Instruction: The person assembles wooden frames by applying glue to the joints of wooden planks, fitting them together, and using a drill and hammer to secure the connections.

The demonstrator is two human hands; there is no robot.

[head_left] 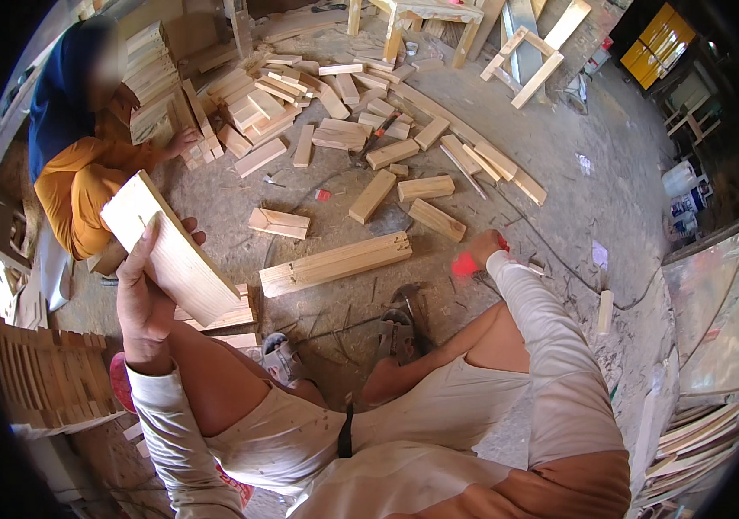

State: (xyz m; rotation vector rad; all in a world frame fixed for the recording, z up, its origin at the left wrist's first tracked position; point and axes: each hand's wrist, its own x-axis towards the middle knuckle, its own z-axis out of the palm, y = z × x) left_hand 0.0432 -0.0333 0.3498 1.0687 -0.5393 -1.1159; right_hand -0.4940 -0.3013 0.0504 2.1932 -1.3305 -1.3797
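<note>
My left hand (146, 290) grips a pale wooden board (175, 251), raised and tilted above my left knee, thumb on its near face. Out to the right, my right hand (485, 246) is low over the floor at a bright red object (465, 264), whose kind I cannot make out. That hand's fingers are turned away and blurred, so their hold is unclear. Between my hands lies a long wooden block (335, 264) with dark marks at both ends. A hammer (410, 307) rests by my right foot.
Loose wooden blocks (339, 134) are heaped ahead, with a dark tool (374, 138) among them. A person (84, 164) in blue and orange crouches at the far left beside stacked wood (149, 78). A cable (560, 268) snakes across the right floor. Wooden frames (525, 65) stand behind.
</note>
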